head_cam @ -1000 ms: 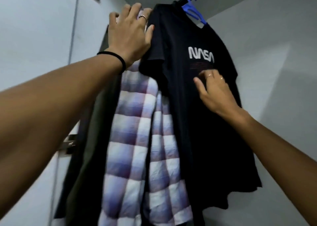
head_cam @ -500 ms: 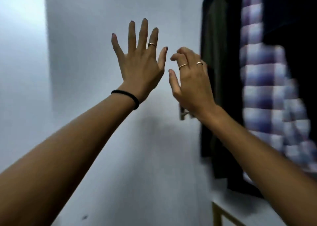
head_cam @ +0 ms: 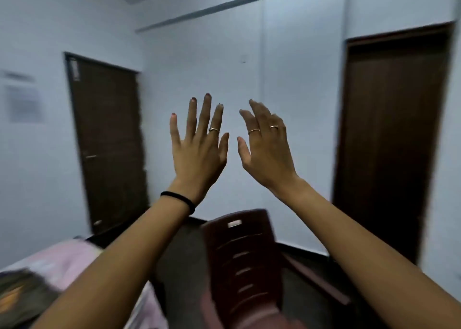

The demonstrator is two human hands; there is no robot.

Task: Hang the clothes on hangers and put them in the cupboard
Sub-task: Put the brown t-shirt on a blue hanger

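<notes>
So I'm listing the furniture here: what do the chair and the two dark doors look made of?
The chair looks like moulded maroon plastic: glossy, one piece, slotted back. The left door and the right door look like dark brown wood or wood-look laminate, matt; blur hides any grain.

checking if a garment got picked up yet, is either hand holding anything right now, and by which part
Nothing is held. The left hand and the right hand are both raised in the air with fingers straight and spread, touching nothing.
</notes>
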